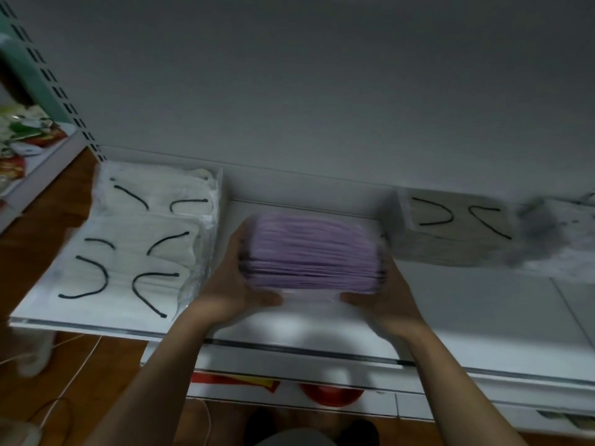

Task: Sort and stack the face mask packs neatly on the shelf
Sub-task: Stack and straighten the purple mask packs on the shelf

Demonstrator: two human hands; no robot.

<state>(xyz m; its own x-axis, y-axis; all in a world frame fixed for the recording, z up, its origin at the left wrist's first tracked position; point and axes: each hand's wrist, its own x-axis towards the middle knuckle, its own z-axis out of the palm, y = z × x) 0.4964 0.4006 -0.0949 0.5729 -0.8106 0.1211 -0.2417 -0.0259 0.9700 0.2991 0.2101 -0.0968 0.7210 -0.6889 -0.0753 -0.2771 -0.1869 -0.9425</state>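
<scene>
- Gripping the purple mask pack (309, 252), left hand (231, 278) and right hand (383, 294) curl fingers round its ends over the shelf (467, 310).
- White packs (138, 239) lie left, a grey pack (450, 226) right.

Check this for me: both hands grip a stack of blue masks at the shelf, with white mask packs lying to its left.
Wrong on colour: the head view shows the stack of masks is purple, not blue. The left hand and right hand do grip it at the shelf, with white mask packs to its left.
</scene>
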